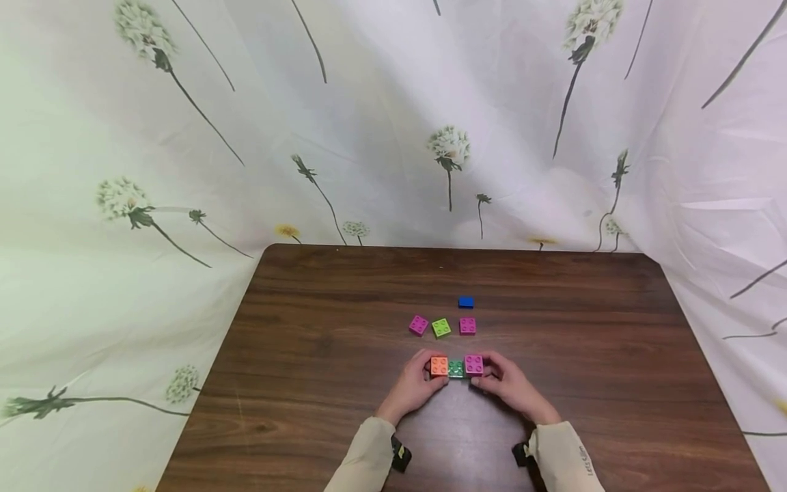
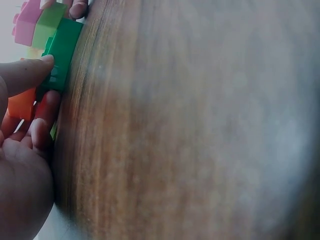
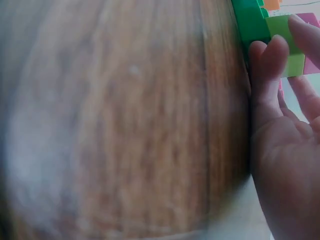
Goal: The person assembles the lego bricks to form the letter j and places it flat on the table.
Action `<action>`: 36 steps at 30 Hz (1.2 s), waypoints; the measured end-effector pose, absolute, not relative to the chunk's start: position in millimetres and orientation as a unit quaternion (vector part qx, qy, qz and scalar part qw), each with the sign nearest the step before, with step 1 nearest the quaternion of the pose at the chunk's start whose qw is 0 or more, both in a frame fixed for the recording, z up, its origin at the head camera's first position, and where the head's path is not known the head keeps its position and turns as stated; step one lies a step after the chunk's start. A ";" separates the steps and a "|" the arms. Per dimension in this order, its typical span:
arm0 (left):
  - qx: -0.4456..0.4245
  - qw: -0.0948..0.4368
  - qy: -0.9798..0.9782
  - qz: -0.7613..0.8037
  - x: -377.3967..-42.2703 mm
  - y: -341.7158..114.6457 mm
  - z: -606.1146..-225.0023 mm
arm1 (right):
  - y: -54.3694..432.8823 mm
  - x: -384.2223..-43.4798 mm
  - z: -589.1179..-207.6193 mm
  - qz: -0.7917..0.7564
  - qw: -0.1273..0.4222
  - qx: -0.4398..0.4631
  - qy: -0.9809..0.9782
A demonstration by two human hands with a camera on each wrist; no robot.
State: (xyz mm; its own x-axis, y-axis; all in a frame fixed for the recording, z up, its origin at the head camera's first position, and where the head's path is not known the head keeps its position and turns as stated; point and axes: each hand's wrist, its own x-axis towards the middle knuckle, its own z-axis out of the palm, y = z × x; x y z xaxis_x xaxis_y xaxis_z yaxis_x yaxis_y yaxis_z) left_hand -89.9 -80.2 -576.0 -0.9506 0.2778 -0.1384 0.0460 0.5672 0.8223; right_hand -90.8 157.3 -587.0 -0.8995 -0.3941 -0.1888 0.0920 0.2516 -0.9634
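A small build of toy building bricks stands on the table between the two hands. Its base is a dark green brick [image 1: 456,370] with an orange brick [image 1: 439,367] on the left end. On the right end a light green brick [image 3: 296,65] carries a pink brick [image 1: 474,364]. My left hand [image 1: 415,385] grips the orange end, its thumb against the dark green brick [image 2: 67,45]. With thumb and fingers on opposite sides, my right hand [image 1: 510,387] holds the light green and pink end. Parts of the build are hidden behind the fingers.
Beyond the build lie loose bricks: a pink one [image 1: 419,325], a light green one [image 1: 441,328], another pink one [image 1: 468,326] and a blue one [image 1: 466,302]. The brown wooden table [image 1: 320,328] ends at a flower-printed white curtain [image 1: 381,137].
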 end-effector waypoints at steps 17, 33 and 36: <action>0.094 0.125 0.868 0.471 -90.3 -82.7 -576.2 | 157.4 -89.3 -586.0 -0.587 0.200 -0.101 0.778; 0.018 -0.012 0.868 0.495 -111.4 -107.4 -570.1 | 155.6 -89.5 -582.8 -0.569 0.201 -0.064 0.795; 0.011 -0.029 0.873 0.487 -123.9 -109.5 -568.9 | 155.2 -88.5 -581.2 -0.571 0.202 -0.065 0.793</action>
